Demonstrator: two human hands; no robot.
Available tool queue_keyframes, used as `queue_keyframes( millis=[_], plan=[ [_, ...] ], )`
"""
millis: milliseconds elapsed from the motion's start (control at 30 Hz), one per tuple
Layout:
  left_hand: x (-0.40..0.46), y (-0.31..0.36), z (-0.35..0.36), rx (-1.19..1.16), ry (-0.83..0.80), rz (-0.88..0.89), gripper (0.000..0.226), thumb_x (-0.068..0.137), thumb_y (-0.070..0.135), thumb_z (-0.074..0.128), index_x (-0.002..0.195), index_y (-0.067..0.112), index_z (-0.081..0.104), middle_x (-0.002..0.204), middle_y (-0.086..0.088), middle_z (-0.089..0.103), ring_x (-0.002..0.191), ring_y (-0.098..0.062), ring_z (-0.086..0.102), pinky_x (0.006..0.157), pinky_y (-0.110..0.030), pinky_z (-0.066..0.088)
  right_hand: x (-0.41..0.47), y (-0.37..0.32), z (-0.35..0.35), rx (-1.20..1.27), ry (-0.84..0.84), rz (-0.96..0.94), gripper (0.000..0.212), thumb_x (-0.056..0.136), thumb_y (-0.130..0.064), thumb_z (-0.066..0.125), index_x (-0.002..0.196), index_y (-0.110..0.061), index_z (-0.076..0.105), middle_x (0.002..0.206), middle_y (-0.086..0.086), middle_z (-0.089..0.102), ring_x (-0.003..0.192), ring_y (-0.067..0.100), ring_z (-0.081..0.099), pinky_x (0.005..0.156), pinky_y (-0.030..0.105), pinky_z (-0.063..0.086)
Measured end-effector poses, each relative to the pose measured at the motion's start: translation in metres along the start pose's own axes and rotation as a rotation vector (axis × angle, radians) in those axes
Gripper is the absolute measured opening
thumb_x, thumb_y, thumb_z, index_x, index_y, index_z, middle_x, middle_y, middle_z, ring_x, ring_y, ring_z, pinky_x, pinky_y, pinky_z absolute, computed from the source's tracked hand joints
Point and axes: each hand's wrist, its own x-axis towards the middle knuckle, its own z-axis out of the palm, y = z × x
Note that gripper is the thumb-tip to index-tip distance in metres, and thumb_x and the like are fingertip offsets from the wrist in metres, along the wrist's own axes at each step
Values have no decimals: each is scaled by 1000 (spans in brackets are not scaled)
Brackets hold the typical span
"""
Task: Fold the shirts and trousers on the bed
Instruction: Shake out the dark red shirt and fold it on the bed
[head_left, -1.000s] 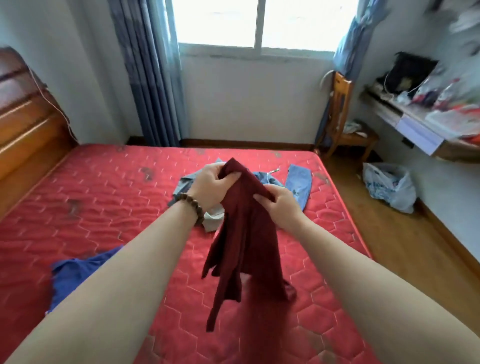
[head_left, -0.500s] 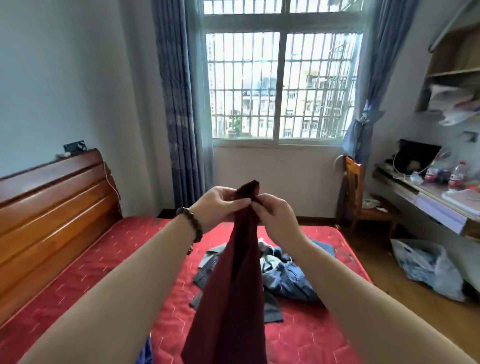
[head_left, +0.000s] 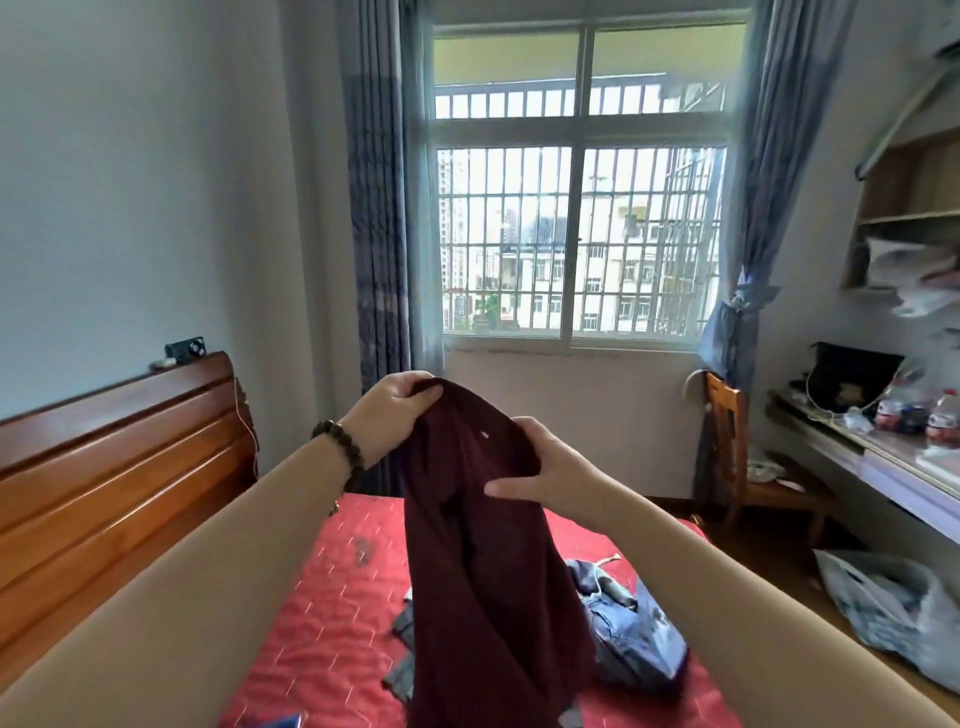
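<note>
Left hand (head_left: 397, 415) pinching the maroon garment (head_left: 483, 545) at its top edge, right hand (head_left: 550, 467) now lower and gripping a fold, hands spread wider than before, cloth hanging above the red bed (head_left: 322, 623), jeans pile (head_left: 628, 634) beyond.

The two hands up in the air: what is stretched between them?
In the head view, a dark red garment spans the gap. The left hand grips its top edge, the right hand holds it lower, and the rest hangs toward the bed.
</note>
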Motion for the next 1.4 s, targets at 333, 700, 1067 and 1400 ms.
queue_keyframes(
  millis=[333, 700, 1067, 1400],
  plan=[
    [0, 34, -29, 98, 69, 91, 16, 96, 14, 55, 92, 7, 69, 84, -3, 68, 77, -10, 62, 78, -24, 51, 13, -26, -17, -5, 52, -74, 12, 97, -20, 55, 97, -19, 67, 84, -8, 69, 74, 4, 62, 74, 26, 52],
    [-3, 66, -68, 134, 95, 52, 15, 91, 19, 63, 96, 8, 73, 92, -10, 74, 80, -18, 68, 71, -25, 57, 29, -62, -48, 178, -49, -106, 14, 92, -1, 57, 101, 6, 65, 92, 12, 67, 86, 22, 62, 81, 29, 52],
    [-17, 64, -99, 98, -233, -213, 22, 75, 26, 80, 89, 10, 75, 94, -12, 72, 81, -18, 69, 79, -30, 58, 37, -90, -33, 200, 29, -158, 13, 90, -12, 64, 96, -2, 69, 83, 9, 71, 73, 19, 67, 67, 26, 56],
    [-30, 42, -106, -255, -155, -185, 50, 77, 17, 73, 120, -4, 60, 112, -20, 65, 93, -23, 66, 90, -37, 55, 35, -87, -21, 357, 120, -83, 5, 89, -9, 64, 87, -6, 66, 84, 14, 70, 71, 21, 67, 69, 32, 57]
  ],
)
